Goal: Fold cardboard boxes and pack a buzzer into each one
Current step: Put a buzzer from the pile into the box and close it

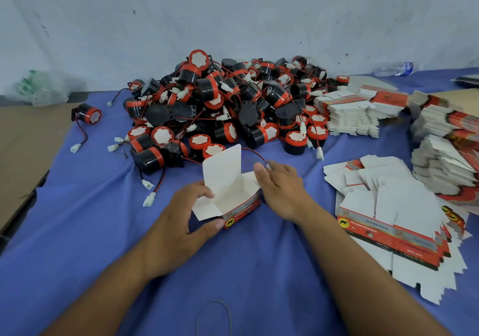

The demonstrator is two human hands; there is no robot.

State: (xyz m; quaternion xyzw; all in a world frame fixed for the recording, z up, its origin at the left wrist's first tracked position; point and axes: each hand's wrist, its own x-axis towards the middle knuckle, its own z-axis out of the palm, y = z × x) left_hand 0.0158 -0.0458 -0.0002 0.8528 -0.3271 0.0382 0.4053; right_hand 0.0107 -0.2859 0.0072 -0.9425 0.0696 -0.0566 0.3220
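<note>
Both hands are on the small red-and-white box [243, 207], which stands on the blue-covered worktop [77, 232] with its lid flap upright. Her or his left hand [181, 221] pinches the box's near left corner, thumb on the front and fingers on the side flap. The right hand [282, 190] curls round the box's right end, thumb on that flap. A red wire [255, 152] arcs from behind the lid to the right fingertips; whether they pinch it I cannot tell. Beyond the box lies the heap of buzzers [220, 102], black with red caps. Right of the box, flat box blanks [388, 219] are fanned out, with bundled stacks [350, 115] farther back. Far left of the box, a lone buzzer [88, 114] lies apart. Nearer than the box, a rubber band [216, 301] lies on the cloth.
</note>
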